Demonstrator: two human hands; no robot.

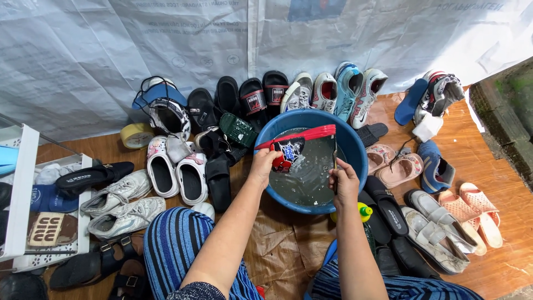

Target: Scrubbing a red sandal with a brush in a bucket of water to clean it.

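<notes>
Left hand (265,166) is closed on the near end of a red-edged sandal w/ a spider-web print (293,145), fingers wrapped round its heel; the sandal is held tilted over the blue basin (355,145), its red sole edge running from 9 o'clock toward 2 o'clock across the basin's mouth. Right hand (343,180) sits at the basin's 4 o'clock rim, fingers curled tight round a thin dark upright thing (335,155), prob. a brush handle, can't tell for sure; its top reaches up to the sandal's far end. Basin holds murky water (305,180) and stands on brown paper (283,244) at centre of the wooden floor (499,166). Around it, shoes everywhere: black slides (264,94) and pale sneakers (325,91) at 12 o'clock against the white sheet (166,44), blue-and-white trainers (355,89) beside them, white clogs (176,173) at 9 o'clock, grey-white sneakers (122,205) at 8 o'clock by a white rack (19,194), pink sandals (472,211) at 3–4 o'clock, black slip-ons (388,208) just right of the basin. A yellow-green bottle cap (364,211) shows just by the right forearm. Tape roll (136,135) at 10 o'clock. Blue striped trousers (172,244) cover the person's knees at 6–7 o'clock.
</notes>
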